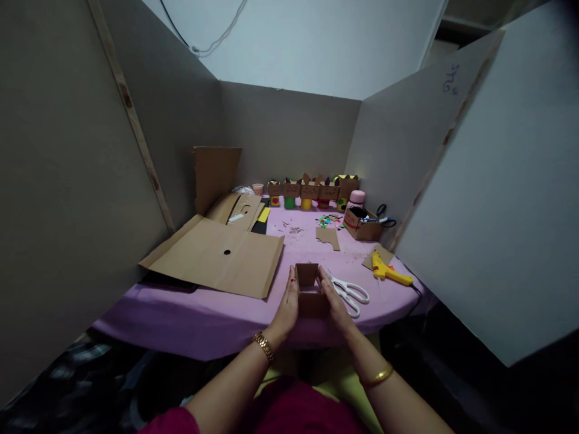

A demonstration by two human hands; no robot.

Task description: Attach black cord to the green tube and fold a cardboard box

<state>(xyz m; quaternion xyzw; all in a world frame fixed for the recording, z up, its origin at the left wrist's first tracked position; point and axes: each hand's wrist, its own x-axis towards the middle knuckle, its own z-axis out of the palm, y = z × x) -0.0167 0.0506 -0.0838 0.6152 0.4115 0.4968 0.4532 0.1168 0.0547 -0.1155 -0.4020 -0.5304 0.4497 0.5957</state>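
Between my two hands is a small open cardboard box frame, with the pale cloth showing through its middle. My left hand presses flat along its left wall, fingers pointing forward. On the opposite wall my right hand presses the same way, so the frame is clasped between both palms. White-handled scissors lie just right of my right hand, their blades partly hidden by it. Farther right, a yellow glue gun rests partly on a cardboard scrap.
Large cardboard sheets cover the left of the purple-clothed table. A notched cardboard piece and small scraps lie mid-table. Several cardboard animal-faced cups line the back. A tool-filled box stands right, near a pink-lidded bottle. Grey panels enclose the table.
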